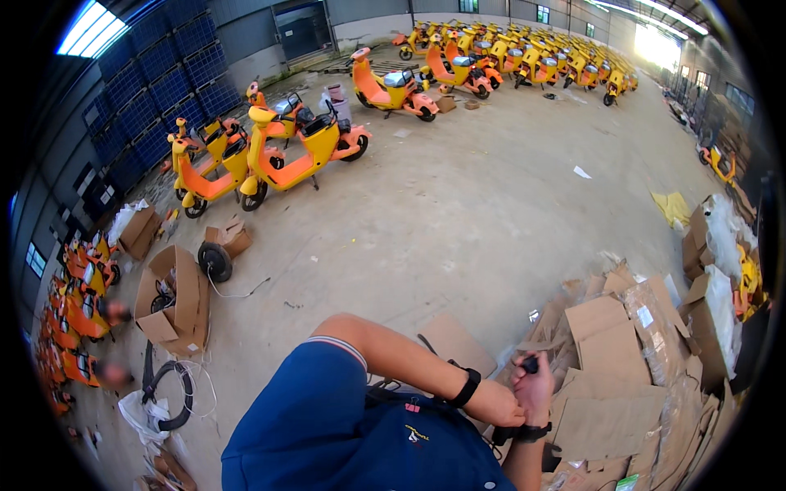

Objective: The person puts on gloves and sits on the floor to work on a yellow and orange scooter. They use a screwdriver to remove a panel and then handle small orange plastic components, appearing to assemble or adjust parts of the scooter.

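Observation:
My left arm reaches across my blue shirt to the right. My left hand (496, 404) is closed against the inside of my right wrist; its fingertips are hidden, so what it grips cannot be made out. A dark object shows just below it. My right hand (535, 389) is raised, its fingers closed round a small black object (530, 365) whose rounded end sticks out at the top. A black band (534, 432) circles my right wrist, and another black band (467, 388) my left. Flattened cardboard (607, 421) lies behind and right of my hands.
Yellow and orange scooters (299, 155) stand at the left and in rows at the back. An open cardboard box (192, 299), a wheel (214, 262) with a cable and a black tyre (182, 409) lie at left. Boxes with clear plastic (720, 233) line the right. Blue crates (155, 86) are stacked far left.

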A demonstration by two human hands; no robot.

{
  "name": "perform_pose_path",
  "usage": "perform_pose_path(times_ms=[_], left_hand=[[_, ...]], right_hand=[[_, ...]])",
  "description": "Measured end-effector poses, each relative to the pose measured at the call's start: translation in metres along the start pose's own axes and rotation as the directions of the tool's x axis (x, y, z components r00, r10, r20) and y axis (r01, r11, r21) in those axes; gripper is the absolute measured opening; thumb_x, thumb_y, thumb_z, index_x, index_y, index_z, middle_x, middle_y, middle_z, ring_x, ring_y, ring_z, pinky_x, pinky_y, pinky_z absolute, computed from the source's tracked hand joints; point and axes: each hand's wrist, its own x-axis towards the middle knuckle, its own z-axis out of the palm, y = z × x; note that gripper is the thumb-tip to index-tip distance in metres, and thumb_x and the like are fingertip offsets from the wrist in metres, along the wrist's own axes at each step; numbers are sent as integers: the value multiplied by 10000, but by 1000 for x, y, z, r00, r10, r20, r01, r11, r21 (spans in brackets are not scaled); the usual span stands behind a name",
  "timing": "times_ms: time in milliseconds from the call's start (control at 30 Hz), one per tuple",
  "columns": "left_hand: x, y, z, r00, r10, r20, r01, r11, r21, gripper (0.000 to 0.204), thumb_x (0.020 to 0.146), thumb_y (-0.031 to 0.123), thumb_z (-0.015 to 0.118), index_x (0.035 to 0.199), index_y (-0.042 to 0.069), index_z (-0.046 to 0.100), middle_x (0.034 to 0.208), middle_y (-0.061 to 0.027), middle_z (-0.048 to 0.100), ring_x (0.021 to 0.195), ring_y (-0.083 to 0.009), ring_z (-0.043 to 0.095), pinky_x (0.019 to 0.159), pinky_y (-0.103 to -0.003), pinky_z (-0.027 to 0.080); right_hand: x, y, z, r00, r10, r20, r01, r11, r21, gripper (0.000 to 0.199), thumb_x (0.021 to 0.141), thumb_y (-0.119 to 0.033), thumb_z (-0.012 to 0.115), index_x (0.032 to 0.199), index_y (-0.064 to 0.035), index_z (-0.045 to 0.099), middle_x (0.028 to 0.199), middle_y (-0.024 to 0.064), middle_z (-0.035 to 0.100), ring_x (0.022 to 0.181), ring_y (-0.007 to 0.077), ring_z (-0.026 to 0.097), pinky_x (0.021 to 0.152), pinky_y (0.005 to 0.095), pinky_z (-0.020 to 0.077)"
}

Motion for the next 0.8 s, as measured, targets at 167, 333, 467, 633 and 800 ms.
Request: perform_pose_path(times_ms=[167,333,467,633,800], left_hand=[[-9,1,-8,975,221,35,-222,974,49,116,818,97,524,845,-4,577,813,-152,633,751,-309,647,642,-400,518],[-5,8,-30,995,3,101,8,994,-112,128,822,110,538,874,14,606,850,-165,655,790,-330,656,683,-428,514],[-3,0,-47,980,36,196,15,968,-252,159,819,101,555,941,21,619,891,-179,666,839,-350,655,729,-442,508],[5,-13,-69,862,12,506,204,906,-370,361,765,-25,590,1123,-3,556,903,-188,647,898,-348,634,776,-423,483],[18,0,-89,810,58,584,173,927,-332,309,810,-6,536,1118,13,549,913,-179,642,891,-312,642,708,-410,496]], right_hand=[[-9,31,29,972,44,232,133,710,-692,323,997,-264,435,1017,-9,632,901,66,626,840,132,567,791,256,444],[-13,28,42,937,77,341,190,709,-679,329,1000,-264,430,1013,-9,638,923,35,625,907,119,554,857,258,424],[-3,42,27,812,3,583,566,237,-790,398,688,-446,569,907,-131,673,964,111,644,1001,260,581,842,363,470],[1,49,6,925,140,354,67,855,-514,285,943,-90,396,1155,-47,583,1034,64,630,919,128,586,802,283,477],[-2,58,21,892,357,278,-304,928,-214,264,941,-106,446,1154,-60,594,1036,41,640,897,119,594,761,273,476]])
